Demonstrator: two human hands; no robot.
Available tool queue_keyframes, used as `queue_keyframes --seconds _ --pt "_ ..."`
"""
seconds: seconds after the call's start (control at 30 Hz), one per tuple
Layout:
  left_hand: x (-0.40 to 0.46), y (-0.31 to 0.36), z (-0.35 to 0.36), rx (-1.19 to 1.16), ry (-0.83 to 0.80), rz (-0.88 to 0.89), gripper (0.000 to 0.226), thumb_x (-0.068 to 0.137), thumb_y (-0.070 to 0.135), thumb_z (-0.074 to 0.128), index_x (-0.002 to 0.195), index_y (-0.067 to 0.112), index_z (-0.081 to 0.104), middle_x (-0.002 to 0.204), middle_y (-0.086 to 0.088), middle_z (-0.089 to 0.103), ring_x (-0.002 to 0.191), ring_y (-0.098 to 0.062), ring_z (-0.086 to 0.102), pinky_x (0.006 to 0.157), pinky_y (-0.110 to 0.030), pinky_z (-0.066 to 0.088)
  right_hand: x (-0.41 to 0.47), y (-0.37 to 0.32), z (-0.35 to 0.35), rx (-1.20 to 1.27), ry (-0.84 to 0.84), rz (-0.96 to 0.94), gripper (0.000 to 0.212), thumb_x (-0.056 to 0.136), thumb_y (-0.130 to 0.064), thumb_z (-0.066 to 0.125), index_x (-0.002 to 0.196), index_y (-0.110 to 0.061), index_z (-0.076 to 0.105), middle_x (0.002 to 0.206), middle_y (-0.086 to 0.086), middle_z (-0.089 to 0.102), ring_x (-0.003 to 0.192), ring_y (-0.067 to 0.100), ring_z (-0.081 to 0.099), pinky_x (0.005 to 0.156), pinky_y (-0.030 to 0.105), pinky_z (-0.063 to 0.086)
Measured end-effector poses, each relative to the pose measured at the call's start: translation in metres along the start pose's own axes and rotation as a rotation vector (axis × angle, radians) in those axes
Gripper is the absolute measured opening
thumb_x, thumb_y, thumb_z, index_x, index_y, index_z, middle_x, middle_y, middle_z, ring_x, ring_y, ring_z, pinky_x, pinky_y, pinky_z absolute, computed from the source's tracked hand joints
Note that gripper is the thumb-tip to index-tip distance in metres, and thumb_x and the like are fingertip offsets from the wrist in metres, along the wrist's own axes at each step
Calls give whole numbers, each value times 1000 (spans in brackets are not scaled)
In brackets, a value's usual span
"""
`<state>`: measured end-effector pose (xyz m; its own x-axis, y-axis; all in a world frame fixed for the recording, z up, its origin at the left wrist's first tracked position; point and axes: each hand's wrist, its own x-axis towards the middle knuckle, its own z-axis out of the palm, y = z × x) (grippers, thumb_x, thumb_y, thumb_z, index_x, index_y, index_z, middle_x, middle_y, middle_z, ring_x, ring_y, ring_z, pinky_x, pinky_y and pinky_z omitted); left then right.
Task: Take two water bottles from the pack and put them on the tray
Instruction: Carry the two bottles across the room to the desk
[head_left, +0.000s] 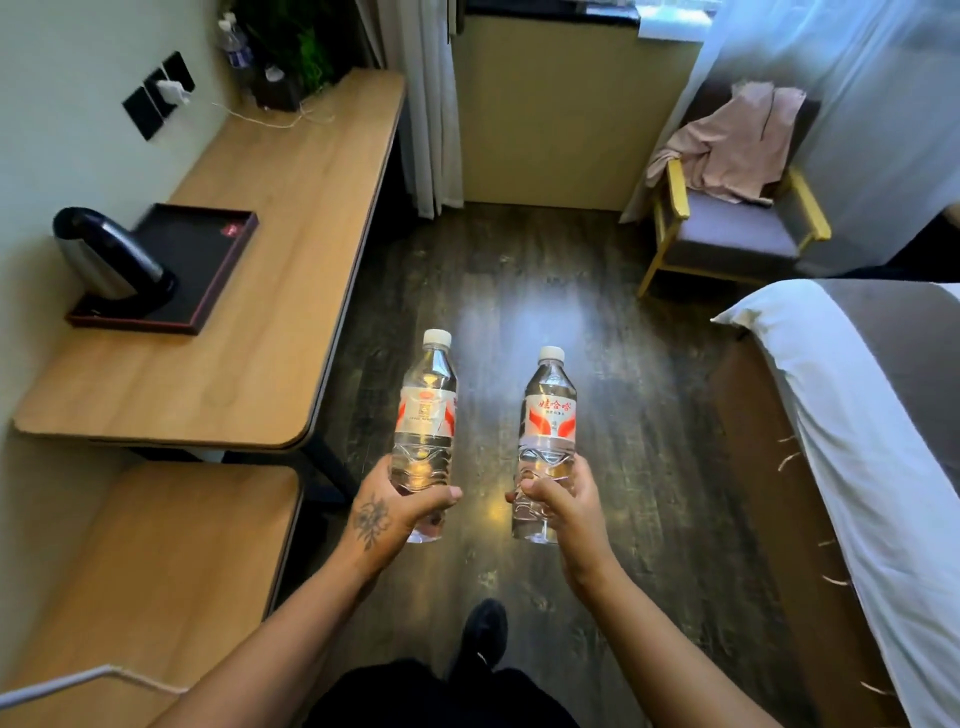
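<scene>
I hold two clear water bottles with white caps and red-and-white labels upright over the dark wood floor. My left hand (397, 512) grips the lower part of the left bottle (426, 415). My right hand (558, 501) grips the lower part of the right bottle (549, 421). The black tray (208, 249) with a dark red rim lies on the wooden desk to the left, ahead of both hands. A steel and black kettle (111, 260) stands on the tray's near left part. The pack is not in view.
The long wooden desk (270, 322) runs along the left wall, with a lower wooden surface (156, 561) nearer me. A bed (883, 441) fills the right side. An armchair (737, 228) with pink cloth stands at the far right. Bottles and a plant sit at the desk's far end.
</scene>
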<state>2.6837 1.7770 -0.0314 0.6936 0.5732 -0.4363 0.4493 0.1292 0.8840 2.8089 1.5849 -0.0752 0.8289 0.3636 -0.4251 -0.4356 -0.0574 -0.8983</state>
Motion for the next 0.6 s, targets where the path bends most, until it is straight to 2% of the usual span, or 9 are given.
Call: queue_keyframes --seconds 0.13,0.2,0.3,0.37,0.4,0.5,0.6 --pt "50 28 22 6 18 -20 86 44 55 89 118 16 70 103 -8 80 93 -24 78 77 -33 61 60 -31 -5 -22 -25 30 75 63 -29 85 134 -20 59 119 22 75 109 52 74 83 50 64" --pt "71 40 29 -13 27 -38 87 43 54 90 119 16 70 105 -9 80 94 -25 78 78 -35 62 84 -45 -5 -23 -28 33 74 64 -29 86 133 -21 60 120 23 75 110 54 73 82 50 64" --pt "111 62 34 -12 22 -22 89 42 55 92 120 17 69 105 -6 80 90 -19 77 64 -21 60 124 -65 1 -18 -23 36 74 63 -30 86 132 -21 59 121 24 74 110 54 73 86 53 64" --pt "141 76 36 -8 7 -13 88 42 55 91 119 18 69 103 -3 79 88 -16 77 60 -14 58 153 -77 8 -27 -10 32 77 62 -30 85 133 -19 59 121 26 74 109 54 73 87 54 64" --pt "154 82 37 -16 -1 -11 88 43 54 92 119 18 69 102 -4 79 87 -17 77 62 -17 59 165 -83 12 -23 -6 29 77 61 -30 85 133 -17 59 120 28 74 108 55 73 85 53 64" --pt "205 99 34 -32 -31 -15 88 47 49 94 122 12 67 102 -10 76 88 -24 74 72 -36 62 207 -99 27 -17 8 8 71 63 -24 84 129 -16 61 119 31 74 105 56 74 83 52 63" --pt "256 114 27 -35 -54 -25 90 48 48 94 124 10 65 107 -15 75 91 -28 72 81 -46 64 247 -118 45 -13 8 -3 62 70 -15 79 129 -13 60 119 34 73 95 49 78 80 48 63"
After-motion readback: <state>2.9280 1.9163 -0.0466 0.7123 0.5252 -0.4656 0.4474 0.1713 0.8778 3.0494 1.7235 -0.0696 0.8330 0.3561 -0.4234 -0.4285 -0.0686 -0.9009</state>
